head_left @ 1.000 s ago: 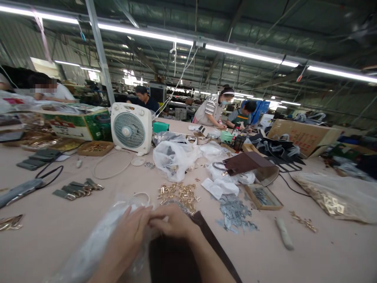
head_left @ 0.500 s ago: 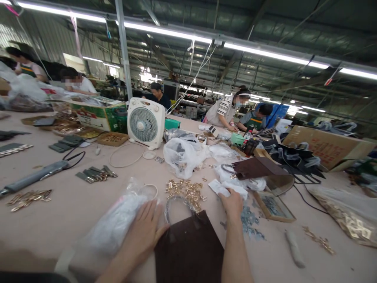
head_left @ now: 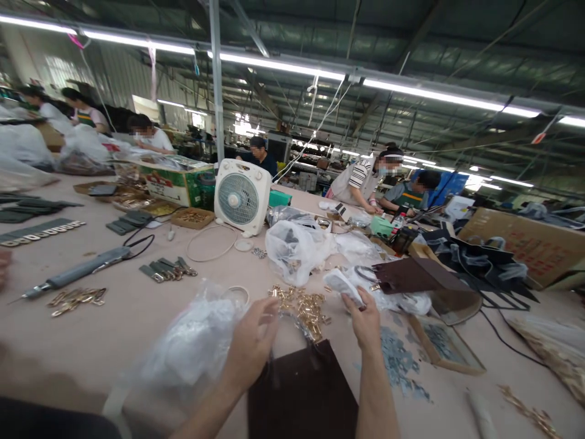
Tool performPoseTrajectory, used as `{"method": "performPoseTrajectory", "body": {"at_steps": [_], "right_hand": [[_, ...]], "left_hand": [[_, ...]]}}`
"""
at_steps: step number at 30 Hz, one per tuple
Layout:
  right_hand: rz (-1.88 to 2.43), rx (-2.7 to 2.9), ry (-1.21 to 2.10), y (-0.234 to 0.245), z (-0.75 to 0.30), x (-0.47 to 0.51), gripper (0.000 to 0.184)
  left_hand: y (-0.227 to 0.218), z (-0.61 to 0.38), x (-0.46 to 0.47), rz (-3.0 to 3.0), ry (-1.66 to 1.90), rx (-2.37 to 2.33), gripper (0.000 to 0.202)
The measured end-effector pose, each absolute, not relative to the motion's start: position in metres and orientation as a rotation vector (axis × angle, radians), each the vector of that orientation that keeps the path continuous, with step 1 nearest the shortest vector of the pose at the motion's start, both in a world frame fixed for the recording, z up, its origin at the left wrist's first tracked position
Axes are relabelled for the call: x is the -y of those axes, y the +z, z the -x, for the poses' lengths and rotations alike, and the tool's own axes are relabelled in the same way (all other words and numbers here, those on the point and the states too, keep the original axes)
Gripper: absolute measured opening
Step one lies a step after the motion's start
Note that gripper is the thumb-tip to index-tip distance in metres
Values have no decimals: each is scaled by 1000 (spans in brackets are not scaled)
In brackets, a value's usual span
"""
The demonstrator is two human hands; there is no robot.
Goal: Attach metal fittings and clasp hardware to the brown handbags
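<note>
Our two hands at the near edge of a long, cluttered workshop table (head_left: 114,329)

We sit at the wide pale table, with a clear plastic bag (head_left: 192,347) lying near left and a dark brown bag (head_left: 304,396) flat between our forearms at the near edge; a white box fan (head_left: 242,196) stands farther off past the middle, a bulging plastic bag (head_left: 297,250) to its right, and a heap of small gold clips (head_left: 304,305) just beyond the brown bag. Our left hand (head_left: 251,344) hovers over the brown bag's top edge, fingers curled and loosely open, and we cannot tell whether it pinches the handle. Our right hand (head_left: 365,320) closes on a small white wrapped piece (head_left: 343,285), lifted just right of the gold clips
</note>
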State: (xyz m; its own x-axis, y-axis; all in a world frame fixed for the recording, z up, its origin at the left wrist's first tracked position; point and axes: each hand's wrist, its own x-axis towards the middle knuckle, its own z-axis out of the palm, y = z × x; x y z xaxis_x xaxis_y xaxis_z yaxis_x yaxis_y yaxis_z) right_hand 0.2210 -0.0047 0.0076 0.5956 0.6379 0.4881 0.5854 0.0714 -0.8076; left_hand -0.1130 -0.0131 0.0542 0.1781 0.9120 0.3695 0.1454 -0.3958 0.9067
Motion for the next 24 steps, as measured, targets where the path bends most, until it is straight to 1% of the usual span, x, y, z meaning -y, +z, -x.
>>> {"method": "performPoseTrajectory", "body": {"at_steps": [4, 7, 8, 10, 12, 13, 14, 16, 17, 19, 21, 22, 23, 24], "right_hand": [[1637, 999, -52, 6, -224, 9, 59], [1713, 859, 45, 9, -226, 14, 67], [1687, 833, 115, 13, -222, 15, 68], [1565, 863, 239, 22, -208, 17, 66], [1429, 1017, 323, 34, -187, 17, 55], [1375, 1146, 373, 39, -176, 17, 48], [1319, 1293, 440, 44, -168, 17, 44], [1218, 1517, 545, 51, -162, 18, 41], [1201, 1553, 533, 51, -165, 19, 44], [1288, 1499, 342, 47, -183, 20, 59], [1470, 1425, 67, 36, -208, 19, 81], [1566, 1434, -14, 28, -219, 18, 91], [1655, 1464, -46, 20, -227, 16, 98], [1728, 1509, -34, 11, -234, 14, 100]], "left_hand": [[70, 82, 8, -1415, 1090, -879, 34], [68, 61, 2, -1193, 980, -831, 36], [67, 54, 0, -1098, 941, -812, 42], [67, 37, -2, -904, 873, -762, 63], [70, 20, -6, -751, 833, -716, 82], [72, 12, -8, -699, 841, -703, 84], [74, 6, -11, -655, 869, -707, 80], [75, -1, -16, -574, 943, -735, 61], [74, -1, -18, -532, 980, -755, 52], [70, 5, -21, -472, 1035, -809, 41], [64, 17, -19, -475, 1071, -843, 38], [62, 23, -17, -491, 1083, -853, 38], [60, 28, -14, -511, 1087, -853, 38], [59, 33, -11, -528, 1084, -844, 39]]}}
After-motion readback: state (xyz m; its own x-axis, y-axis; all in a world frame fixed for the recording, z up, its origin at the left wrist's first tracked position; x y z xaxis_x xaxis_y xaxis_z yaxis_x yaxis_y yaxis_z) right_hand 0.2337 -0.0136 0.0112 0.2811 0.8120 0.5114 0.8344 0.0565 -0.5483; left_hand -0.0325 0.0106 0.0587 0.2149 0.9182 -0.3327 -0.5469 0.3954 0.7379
